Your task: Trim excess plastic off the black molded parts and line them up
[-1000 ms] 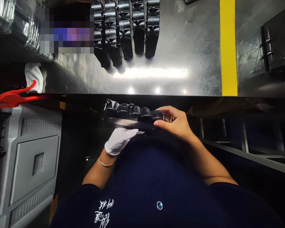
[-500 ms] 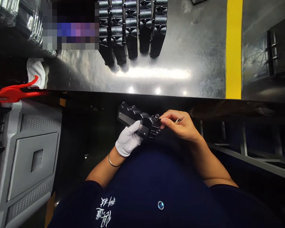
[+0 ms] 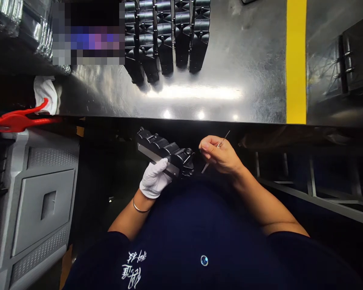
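Note:
My left hand (image 3: 155,177), in a white glove, is closed round the lower end of a long black plastic part (image 3: 162,150). The part has a row of rounded humps on top and a flat, shiny strip along its side. It slants down to the right, in front of the bench edge. My bare right hand (image 3: 219,154) is closed on a slim metal tool (image 3: 204,167). One thin end of the tool points up past the fingers, the other down below the hand. A gap separates this hand from the black part.
Several similar black parts (image 3: 165,52) stand in rows on the metal bench (image 3: 248,80). Yellow tape (image 3: 295,60) crosses the bench at right. A white cloth (image 3: 45,94), a red plastic object (image 3: 15,120) and a grey case (image 3: 45,209) are at left. Metal frame bars (image 3: 313,177) are at right.
The black part and my left hand have shifted left. My right hand has drawn away from the part's end and turned, so more of the tool shows.

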Motion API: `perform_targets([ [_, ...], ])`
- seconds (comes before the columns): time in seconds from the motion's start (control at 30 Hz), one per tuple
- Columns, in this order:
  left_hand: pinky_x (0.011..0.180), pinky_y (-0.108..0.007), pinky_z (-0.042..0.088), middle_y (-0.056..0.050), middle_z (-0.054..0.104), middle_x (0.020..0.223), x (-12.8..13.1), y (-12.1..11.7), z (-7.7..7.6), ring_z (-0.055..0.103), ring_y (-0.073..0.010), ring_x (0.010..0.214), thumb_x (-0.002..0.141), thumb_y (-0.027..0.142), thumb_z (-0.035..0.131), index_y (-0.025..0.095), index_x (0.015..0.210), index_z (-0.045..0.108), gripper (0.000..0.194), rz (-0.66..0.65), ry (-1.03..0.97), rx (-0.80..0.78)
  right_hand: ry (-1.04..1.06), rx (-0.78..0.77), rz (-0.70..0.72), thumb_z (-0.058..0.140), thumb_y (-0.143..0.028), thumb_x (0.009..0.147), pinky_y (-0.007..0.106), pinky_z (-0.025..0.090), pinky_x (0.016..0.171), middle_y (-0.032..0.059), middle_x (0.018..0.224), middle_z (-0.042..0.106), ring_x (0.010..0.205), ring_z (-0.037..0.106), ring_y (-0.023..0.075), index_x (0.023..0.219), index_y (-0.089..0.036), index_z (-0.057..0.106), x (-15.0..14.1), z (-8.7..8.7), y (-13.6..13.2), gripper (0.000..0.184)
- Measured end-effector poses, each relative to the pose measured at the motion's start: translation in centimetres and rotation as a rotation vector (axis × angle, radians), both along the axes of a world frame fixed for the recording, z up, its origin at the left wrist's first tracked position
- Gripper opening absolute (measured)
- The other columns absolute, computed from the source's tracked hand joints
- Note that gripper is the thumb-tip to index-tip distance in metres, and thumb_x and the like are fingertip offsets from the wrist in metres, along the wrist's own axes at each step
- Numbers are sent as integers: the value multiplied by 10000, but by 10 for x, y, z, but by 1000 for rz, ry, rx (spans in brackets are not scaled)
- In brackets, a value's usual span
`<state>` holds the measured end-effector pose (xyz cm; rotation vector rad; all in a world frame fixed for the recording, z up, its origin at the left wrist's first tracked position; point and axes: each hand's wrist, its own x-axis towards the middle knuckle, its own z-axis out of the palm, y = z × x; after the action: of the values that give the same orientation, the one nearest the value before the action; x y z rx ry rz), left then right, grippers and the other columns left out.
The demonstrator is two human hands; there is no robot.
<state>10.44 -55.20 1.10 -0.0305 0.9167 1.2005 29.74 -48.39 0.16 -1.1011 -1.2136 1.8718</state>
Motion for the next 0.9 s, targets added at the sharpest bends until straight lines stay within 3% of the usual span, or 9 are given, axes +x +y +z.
perform_targets([
  [0.07, 802, -220, 559, 14, 744, 803, -3, 0, 0, 712, -137, 771, 664, 78, 718, 221, 946, 717, 316, -17, -48, 9, -133, 51, 64, 626, -603, 779, 208, 232, 399, -76, 494, 408, 408, 302, 52, 697, -176, 552, 2, -3, 4, 441],
  [0.13, 776, -212, 562, 18, 729, 760, -4, 0, 2, 706, -133, 749, 631, 71, 720, 210, 835, 708, 247, -32, -49, 9, -401, 207, 98, 657, -561, 773, 216, 285, 454, -49, 561, 479, 482, 398, 78, 741, -178, 566, 4, -5, 7, 395],
  [0.23, 777, -264, 572, 19, 703, 710, -5, -1, 3, 693, -147, 714, 606, 85, 723, 196, 712, 657, 167, -67, 25, -27, -658, 438, 46, 559, -461, 883, 242, 364, 541, -10, 671, 576, 582, 508, 115, 859, -193, 575, 8, -2, 6, 269],
  [0.37, 727, -317, 576, 6, 706, 700, -8, -1, 4, 681, -175, 670, 521, 134, 802, 182, 687, 659, 225, -116, 100, 24, -435, 721, 145, 346, -400, 996, 244, 415, 583, 24, 688, 592, 600, 540, 114, 839, -183, 581, 14, 18, -1, 357],
  [0.5, 766, -324, 555, -49, 745, 865, -8, 2, 12, 696, -223, 803, 476, 99, 838, 164, 854, 728, 399, -259, 114, 113, -273, 1007, 353, 475, -601, 897, 241, 351, 514, -1, 618, 519, 542, 458, 105, 753, -174, 554, 16, 38, -5, 457],
  [0.6, 808, -352, 544, -62, 744, 895, -4, 3, 14, 692, -262, 879, 473, 112, 846, 162, 862, 725, 410, -329, 102, 99, -267, 1108, 418, 520, -596, 878, 247, 292, 491, -27, 548, 435, 510, 393, 99, 639, -190, 496, 15, 42, -3, 472],
  [0.77, 703, -341, 565, -31, 723, 755, 4, -3, 3, 697, -218, 697, 532, 187, 846, 158, 857, 708, 355, -283, 46, 61, -330, 1236, 304, 512, -614, 866, 274, 220, 466, -37, 495, 354, 473, 324, 98, 542, -199, 431, 17, 36, 0, 532],
  [0.9, 724, -313, 575, -12, 730, 806, 8, -5, 3, 700, -187, 714, 603, 195, 822, 186, 1008, 694, 424, -222, 6, 51, -409, 1286, 164, 505, -617, 869, 276, 244, 477, -22, 507, 410, 490, 370, 106, 576, -195, 489, 18, 28, -1, 513],
])
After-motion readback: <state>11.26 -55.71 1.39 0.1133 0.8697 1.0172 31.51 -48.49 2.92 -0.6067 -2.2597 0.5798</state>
